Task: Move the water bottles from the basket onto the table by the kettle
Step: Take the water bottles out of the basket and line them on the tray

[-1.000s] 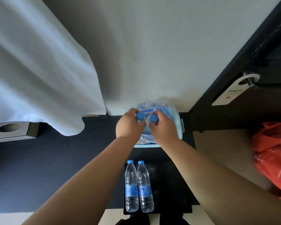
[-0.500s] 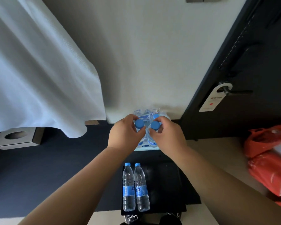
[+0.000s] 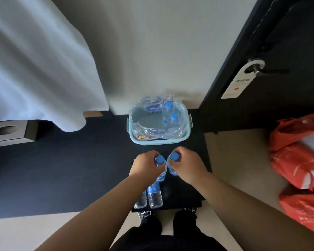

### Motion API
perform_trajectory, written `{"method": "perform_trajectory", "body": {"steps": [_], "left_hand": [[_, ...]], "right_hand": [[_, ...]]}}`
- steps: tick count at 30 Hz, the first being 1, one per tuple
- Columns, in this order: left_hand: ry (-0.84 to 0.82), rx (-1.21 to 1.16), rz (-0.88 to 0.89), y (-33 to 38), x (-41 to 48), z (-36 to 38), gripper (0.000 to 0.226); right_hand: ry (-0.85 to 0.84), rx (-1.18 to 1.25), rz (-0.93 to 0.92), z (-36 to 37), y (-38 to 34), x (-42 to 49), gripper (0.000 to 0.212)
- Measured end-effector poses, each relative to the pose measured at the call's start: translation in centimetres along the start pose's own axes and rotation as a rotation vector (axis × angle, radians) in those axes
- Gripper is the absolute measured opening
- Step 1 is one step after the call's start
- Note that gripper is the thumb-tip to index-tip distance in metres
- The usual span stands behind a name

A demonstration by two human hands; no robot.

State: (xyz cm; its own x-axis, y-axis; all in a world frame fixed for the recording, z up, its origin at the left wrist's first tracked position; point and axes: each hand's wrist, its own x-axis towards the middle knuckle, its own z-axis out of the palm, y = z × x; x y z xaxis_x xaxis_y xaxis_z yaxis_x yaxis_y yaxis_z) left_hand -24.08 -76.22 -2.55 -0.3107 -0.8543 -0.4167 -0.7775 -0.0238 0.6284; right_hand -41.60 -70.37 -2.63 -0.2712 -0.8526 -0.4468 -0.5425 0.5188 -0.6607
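While 2 water bottles are held upright, side by side and near touching, just in front of the basket, each is gripped below its blue cap. The left bottle (image 3: 160, 159) is enclosed by the curled fingers of the left hand (image 3: 146, 166). The right bottle (image 3: 174, 156) is enclosed by the curled fingers of the right hand (image 3: 187, 166). Whether their bases touch the surface below cannot be told.

- Standing bottles, 2 (image 3: 154, 195): upright and touching on a glossy black tray (image 3: 181, 192), nearer the person, partly hidden by the left forearm.
- Basket (image 3: 159, 142): pale teal, set on the dark table (image 3: 62, 169) against the wall. It is lined with torn clear plastic wrap (image 3: 143, 127).
- Basket bottles, 2 (image 3: 174, 117): blue-capped, held in the right half of the basket.
- Tissue box (image 3: 7, 132): grey, at the table's far left.
- White cloth (image 3: 34, 60): hung over the left end of the table.
- Door (image 3: 288, 42): black, at the right. A white hanger (image 3: 239, 84) is hooked on its handle.
- Red bags (image 3: 297, 160): piled at the far right.
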Motion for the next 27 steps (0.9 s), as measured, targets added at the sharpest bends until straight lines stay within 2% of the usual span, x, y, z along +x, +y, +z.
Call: {"method": "perform_trajectory", "body": {"steps": [7, 16, 21, 24, 27], "left_hand": [[-0.175, 0.054, -0.060, -2.5, 0.7, 4.6, 0.008], [-0.229, 0.225, -0.117, -5.2, 3.1, 7.4, 0.018], [-0.181, 0.264, -0.218, -6.9, 5.7, 8.8, 0.026], [-0.168, 0.271, -0.277, -7.5, 7.5, 9.8, 0.031], [-0.161, 0.271, -0.319, -8.1, 9.1, 10.9, 0.033]], "right_hand": [[-0.135, -0.017, 0.138, 2.1, 5.4, 1.5, 0.014], [-0.307, 0.045, 0.294, 4.0, 8.4, 4.1, 0.014], [-0.267, 0.037, 0.319, 6.4, 9.0, 6.5, 0.019], [-0.239, -0.057, 0.295, 7.8, 9.5, 8.4, 0.029], [-0.202, -0.137, 0.309, 8.9, 10.4, 9.9, 0.027]]}}
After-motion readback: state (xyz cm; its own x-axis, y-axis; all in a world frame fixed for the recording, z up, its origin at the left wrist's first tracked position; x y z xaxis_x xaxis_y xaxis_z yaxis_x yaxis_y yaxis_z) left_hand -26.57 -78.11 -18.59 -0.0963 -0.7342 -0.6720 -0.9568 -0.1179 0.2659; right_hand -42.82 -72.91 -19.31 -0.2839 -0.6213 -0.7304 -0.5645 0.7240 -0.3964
